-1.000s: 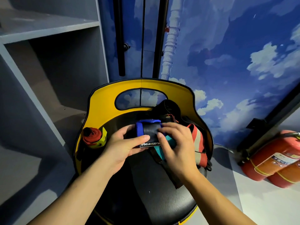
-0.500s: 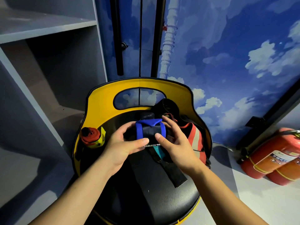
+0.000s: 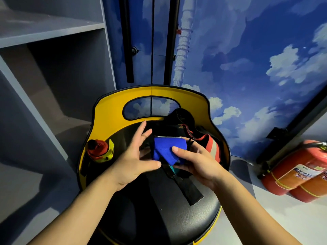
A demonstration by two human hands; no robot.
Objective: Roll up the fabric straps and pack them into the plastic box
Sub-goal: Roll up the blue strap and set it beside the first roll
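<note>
At frame centre, the blue strap roll [image 3: 167,152] is pinched by the right hand [image 3: 196,161]; the left hand [image 3: 134,156], seemingly spread wide, is off it, so unrolling is risked.

I see two bare forearms coming up from the bottom edge, no sleeves on either, uncovered from the frame's edge to the wrists. My left hand [image 3: 134,156] wears nothing: no glove, ring or watch that I can make out. My right hand [image 3: 198,163] is the same, bare at the wrist and on the fingers I can see. Nails look short and plain. No other part of the body shows.
</note>
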